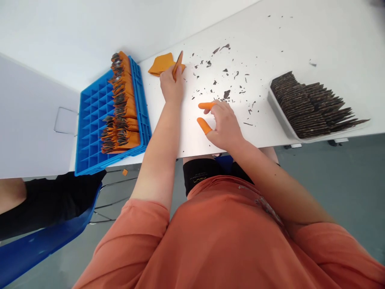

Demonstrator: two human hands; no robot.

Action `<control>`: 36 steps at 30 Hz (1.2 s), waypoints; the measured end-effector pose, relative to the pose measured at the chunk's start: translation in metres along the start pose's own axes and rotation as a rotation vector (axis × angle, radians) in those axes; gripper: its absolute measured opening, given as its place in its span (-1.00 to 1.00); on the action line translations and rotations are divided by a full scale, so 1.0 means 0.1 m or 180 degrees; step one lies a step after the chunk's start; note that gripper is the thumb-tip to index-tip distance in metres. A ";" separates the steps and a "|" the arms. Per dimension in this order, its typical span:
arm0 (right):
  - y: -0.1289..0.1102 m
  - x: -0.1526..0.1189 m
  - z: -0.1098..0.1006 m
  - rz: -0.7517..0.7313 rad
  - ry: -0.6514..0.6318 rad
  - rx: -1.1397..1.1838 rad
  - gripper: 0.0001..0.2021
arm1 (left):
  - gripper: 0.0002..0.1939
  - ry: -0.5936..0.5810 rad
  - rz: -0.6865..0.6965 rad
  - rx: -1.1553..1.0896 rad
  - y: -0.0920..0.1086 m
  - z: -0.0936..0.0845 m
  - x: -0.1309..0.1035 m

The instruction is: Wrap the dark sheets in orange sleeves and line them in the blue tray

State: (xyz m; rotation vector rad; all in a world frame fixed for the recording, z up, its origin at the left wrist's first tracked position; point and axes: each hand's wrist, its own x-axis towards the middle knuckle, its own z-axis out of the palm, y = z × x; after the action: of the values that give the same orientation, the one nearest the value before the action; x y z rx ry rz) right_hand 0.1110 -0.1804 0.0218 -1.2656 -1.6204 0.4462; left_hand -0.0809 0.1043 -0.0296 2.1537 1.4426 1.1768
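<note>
My left hand (172, 83) is closed around a small orange paper pouch (178, 63), held upright on edge beside a loose pile of orange pouches (162, 63) lying on the table. My right hand (223, 122) hovers low over the tabletop, with thumb and index finger apart and nothing between them. Orange finger cots (204, 125) cover those two fingers. Dark flakes (226, 94) lie scattered just beyond this hand. To its right, a clear plastic box (284, 118) holds tightly packed rows of thin dark-brown sheets (306, 104).
At the left, a blue divided crate (93, 120) holds rows of orange pouches (129, 102) with dark contents poking out. A white wall runs along the back of the white table (258, 40). Another person's leg in black shorts (60, 196) and a blue chair (54, 237) are at lower left.
</note>
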 end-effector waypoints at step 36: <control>0.20 0.00 -0.01 0.0020 0.0258 -0.0146 -0.63 | -0.32 0.0117 0.0464 -0.1186 0.77 -0.27 -0.65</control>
State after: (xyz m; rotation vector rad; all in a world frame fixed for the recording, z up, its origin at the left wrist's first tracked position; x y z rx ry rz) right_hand 0.1220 -0.1731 0.0063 -1.3069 -1.5669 0.3588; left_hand -0.0634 0.0076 0.0056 2.0076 0.9945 1.4141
